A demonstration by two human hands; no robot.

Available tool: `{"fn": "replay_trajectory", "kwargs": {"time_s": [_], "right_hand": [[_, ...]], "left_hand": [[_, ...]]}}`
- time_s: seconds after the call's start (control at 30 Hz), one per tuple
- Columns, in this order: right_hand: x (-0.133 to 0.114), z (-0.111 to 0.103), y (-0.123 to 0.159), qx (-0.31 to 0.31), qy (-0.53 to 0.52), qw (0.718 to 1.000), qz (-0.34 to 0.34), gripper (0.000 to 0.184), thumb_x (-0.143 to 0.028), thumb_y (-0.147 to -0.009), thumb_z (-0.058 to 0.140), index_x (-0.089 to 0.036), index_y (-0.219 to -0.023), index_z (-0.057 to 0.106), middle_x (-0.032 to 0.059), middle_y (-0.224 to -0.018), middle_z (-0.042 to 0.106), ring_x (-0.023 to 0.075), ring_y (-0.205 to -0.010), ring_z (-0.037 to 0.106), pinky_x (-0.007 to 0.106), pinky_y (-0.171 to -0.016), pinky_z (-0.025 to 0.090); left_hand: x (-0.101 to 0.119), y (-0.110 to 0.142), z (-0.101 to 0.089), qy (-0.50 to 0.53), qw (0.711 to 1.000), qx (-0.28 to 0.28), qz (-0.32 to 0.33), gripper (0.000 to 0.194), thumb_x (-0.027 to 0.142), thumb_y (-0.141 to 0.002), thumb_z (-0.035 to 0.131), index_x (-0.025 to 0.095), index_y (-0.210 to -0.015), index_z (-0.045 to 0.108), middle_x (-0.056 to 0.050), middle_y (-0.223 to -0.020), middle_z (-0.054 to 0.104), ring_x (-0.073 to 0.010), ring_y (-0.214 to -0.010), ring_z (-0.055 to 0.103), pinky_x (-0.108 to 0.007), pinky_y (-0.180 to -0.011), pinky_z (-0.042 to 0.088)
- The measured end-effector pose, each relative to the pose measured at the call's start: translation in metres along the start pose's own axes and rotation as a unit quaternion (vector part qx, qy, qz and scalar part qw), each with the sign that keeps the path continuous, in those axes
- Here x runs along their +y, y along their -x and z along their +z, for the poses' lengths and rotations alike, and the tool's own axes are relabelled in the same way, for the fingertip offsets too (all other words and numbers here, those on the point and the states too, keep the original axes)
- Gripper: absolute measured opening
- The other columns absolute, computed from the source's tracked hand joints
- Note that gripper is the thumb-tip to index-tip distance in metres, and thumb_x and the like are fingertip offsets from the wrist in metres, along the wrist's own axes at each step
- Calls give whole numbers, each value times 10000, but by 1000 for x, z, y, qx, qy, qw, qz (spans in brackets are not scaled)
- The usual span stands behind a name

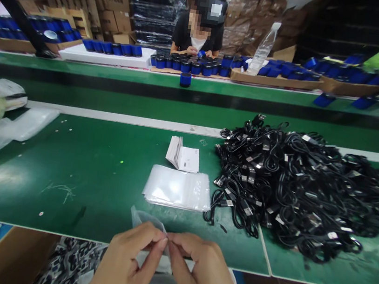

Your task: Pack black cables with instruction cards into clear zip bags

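At the front edge of the green table, my left hand (132,258) and my right hand (198,268) meet, thumbs and forefingers pinched on a clear plastic bag (145,218). One corner of the bag sticks up behind my left fingers; much of the rest is hidden by my hands. Just beyond lies a stack of flat clear plastic bags (178,188). Behind that stack sits a small pile of folded white leaflets (189,159), some standing on edge. To the right spreads a big heap of black USB cables (285,188), several with white tags.
Below the table edge at left, a cardboard box (14,256) holds many bagged items (70,264). Plastic wrapping (33,122) lies at far left. Across the bench, a person (198,30) handles blue cylinders (195,67); a clear bottle (263,49) stands nearby.
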State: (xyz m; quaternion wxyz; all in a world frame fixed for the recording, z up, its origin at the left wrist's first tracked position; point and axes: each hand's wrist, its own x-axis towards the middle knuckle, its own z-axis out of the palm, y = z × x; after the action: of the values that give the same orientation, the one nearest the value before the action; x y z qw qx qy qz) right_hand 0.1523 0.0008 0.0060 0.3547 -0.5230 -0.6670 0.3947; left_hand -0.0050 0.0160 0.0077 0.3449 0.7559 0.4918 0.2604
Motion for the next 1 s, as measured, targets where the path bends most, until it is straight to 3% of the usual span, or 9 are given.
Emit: {"fn": "replay_trajectory", "kwargs": {"time_s": [0.13,0.37,0.47,0.57,0.67,0.77,0.83,0.9,1.0], "right_hand": [[2,3,0,7,27,1000,9,224,-177,-862,464,-197,-772,668,15,-688,685,145,-585,640,201,-525,460],[5,23,-1,103,125,982,-98,225,-152,-841,426,-193,-684,581,-3,-587,597,119,-485,540,212,-488,349],[5,22,-6,142,193,965,-103,217,-137,-811,432,-193,-642,556,-1,-548,574,132,-471,524,232,-496,325],[-1,6,-19,99,190,976,-34,213,-142,-810,442,-193,-639,558,-2,-548,586,140,-478,540,232,-497,334],[-10,-20,-50,28,141,989,40,264,-196,-885,415,-190,-666,563,12,-593,600,158,-542,572,243,-524,369],[-12,-44,-99,84,64,986,126,187,-356,-876,555,-170,-867,565,73,-826,641,182,-657,608,262,-549,425],[-7,-53,-132,61,28,985,157,284,-437,-892,531,-155,-908,545,65,-757,631,156,-542,590,254,-468,432],[0,-55,-155,30,-3,981,191,338,-475,-903,507,-150,-815,544,33,-638,594,124,-439,543,242,-408,425],[8,-53,-169,1,-36,973,228,329,-430,-907,540,-143,-745,547,-17,-587,550,79,-405,501,210,-399,428]], "left_hand": [[-1,2,-1,-64,998,13,9,197,181,-864,443,208,-673,484,37,-609,539,-102,-533,537,-176,-537,417],[-7,8,2,-118,993,15,-2,257,187,-888,396,222,-634,414,55,-546,500,-96,-462,506,-178,-471,378],[-10,11,2,-119,992,51,11,255,169,-867,408,219,-618,417,56,-543,471,-94,-469,479,-177,-479,365],[-12,12,-2,-115,989,93,-6,260,171,-851,428,216,-595,409,65,-533,441,-89,-468,450,-174,-483,348],[-14,9,-7,-96,991,85,-35,257,201,-861,429,217,-604,415,71,-524,447,-89,-467,449,-166,-479,350],[-15,7,-9,-85,991,79,-60,256,229,-862,428,218,-607,414,74,-512,442,-91,-461,443,-167,-467,341],[-13,7,-8,-81,991,85,-70,264,236,-856,427,217,-594,402,75,-506,430,-93,-462,432,-173,-466,327],[-12,7,-6,-77,990,92,-72,271,238,-854,421,215,-585,396,78,-498,417,-92,-459,419,-179,-468,315],[-13,7,-5,-72,990,95,-70,280,240,-855,419,213,-578,392,81,-487,414,-87,-448,414,-182,-462,301]]}}
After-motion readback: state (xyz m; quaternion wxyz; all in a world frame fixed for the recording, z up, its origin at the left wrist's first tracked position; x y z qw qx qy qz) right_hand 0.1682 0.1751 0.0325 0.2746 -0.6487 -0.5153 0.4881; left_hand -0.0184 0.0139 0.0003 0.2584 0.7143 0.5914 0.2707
